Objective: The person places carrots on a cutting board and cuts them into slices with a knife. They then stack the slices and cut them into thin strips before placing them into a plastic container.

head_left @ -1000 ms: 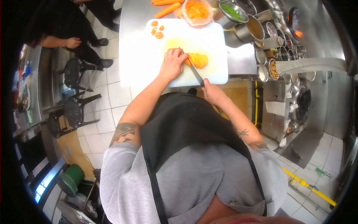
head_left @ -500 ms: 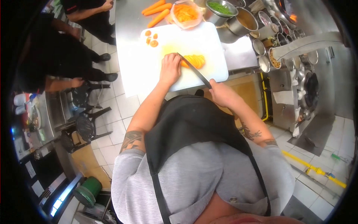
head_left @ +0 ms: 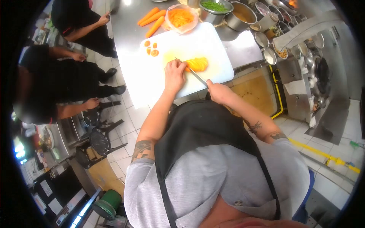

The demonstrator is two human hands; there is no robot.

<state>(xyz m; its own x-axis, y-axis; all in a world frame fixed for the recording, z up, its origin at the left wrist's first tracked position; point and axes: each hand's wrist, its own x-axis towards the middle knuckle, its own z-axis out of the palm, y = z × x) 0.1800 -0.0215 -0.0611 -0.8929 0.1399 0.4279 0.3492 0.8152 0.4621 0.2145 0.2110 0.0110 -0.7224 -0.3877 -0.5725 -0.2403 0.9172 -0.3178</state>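
On a white cutting board point(head_left: 211, 41), my left hand point(head_left: 175, 75) presses a carrot with its fingers bent and close together. My right hand point(head_left: 219, 92) is closed round the handle of a knife point(head_left: 197, 77), whose blade slants up and left beside my left fingertips. Orange-yellow slices point(head_left: 198, 64) lie in an overlapping row just right of the blade. Several small carrot pieces point(head_left: 154, 53) rest at the board's upper left. The part of the carrot under my left hand is mostly hidden.
Whole carrots point(head_left: 152, 17) and a bag of shredded carrot point(head_left: 181, 18) stand behind the board. Beyond are a bowl of chopped greens point(head_left: 216, 6) and a pot point(head_left: 241, 17). Two people in dark clothes stand at the left. Small metal containers and a flame are at the upper right.
The view has shifted and turned slightly. The knife blade has a steeper slant and sits nearer the slices' left end, with my right hand still on the handle. Both people at the left show more fully.
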